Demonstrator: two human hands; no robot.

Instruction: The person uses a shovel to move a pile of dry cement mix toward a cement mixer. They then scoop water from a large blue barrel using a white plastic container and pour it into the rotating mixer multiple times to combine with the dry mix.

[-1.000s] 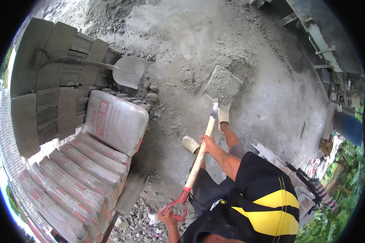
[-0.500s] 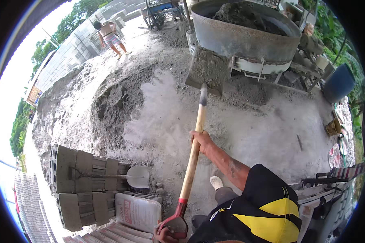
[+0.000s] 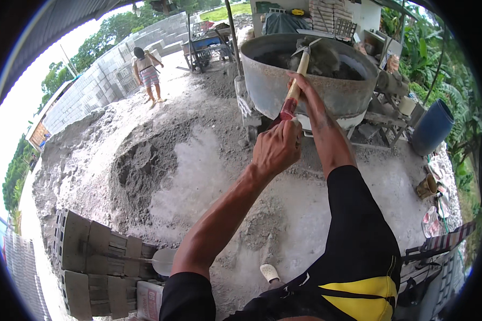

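Observation:
With both arms stretched out ahead, I hold a shovel (image 3: 303,64) over the rim of a large round metal mixing pan (image 3: 265,88). My left hand (image 3: 277,145) is closed around the red grip at the shovel's near end. Farther up, my right hand (image 3: 301,85) wraps the pale wooden shaft. The blade is tipped edge-on above the pan, and a blurred grey clump of mix (image 3: 324,56) is at it, over the dark mix inside. My left hand partly hides the red grip.
A grey sand heap (image 3: 144,155) lies to the left, with a person (image 3: 147,75) standing beyond it. Concrete blocks (image 3: 93,246) and a second shovel (image 3: 163,262) are at lower left. A blue barrel (image 3: 432,127) and a bucket (image 3: 427,186) stand at right.
The loaded shovel has swung up and forward from in front of the pan to over it, and its blade has tipped. Both hands have moved forward, still gripping it.

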